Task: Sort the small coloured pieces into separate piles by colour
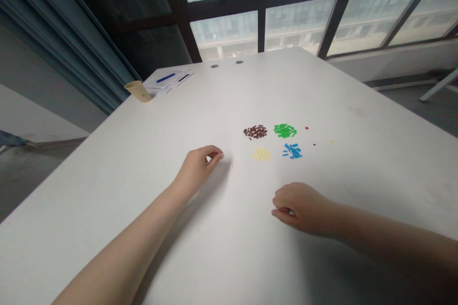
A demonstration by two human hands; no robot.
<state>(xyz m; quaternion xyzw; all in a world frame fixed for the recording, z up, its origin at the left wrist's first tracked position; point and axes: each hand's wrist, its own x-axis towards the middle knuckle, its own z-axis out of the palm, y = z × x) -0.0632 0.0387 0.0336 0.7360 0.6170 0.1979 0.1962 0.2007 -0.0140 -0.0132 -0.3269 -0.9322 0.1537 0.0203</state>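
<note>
- Locate the right hand (300, 206) over the worktop (232, 252), on the near side of the blue pile (294, 151). Note fingers curled against thumb; contents impossible to tell.
- Locate the left hand (197, 166) well left of the blue pile. Note thumb and fingertips nearly meeting; any small piece between, impossible to tell.
- Handle pieces with fingertips only, from above, one at a time. Keep wrists raised to avoid scattering; expect light, slippery pieces.
- Count four piles: one blue; one pale yellow pile (262, 154) just left of blue; one brown pile (256, 132) beyond and left; one green pile (285, 130) just beyond. Too tightly packed for piece totals.
- Count three single pieces right of the blue pile: one black piece (314, 144), one yellow piece (332, 141) farther right, one red piece (307, 128) beyond.
- Count one cup (139, 91), far beyond and left of the blue pile.
</note>
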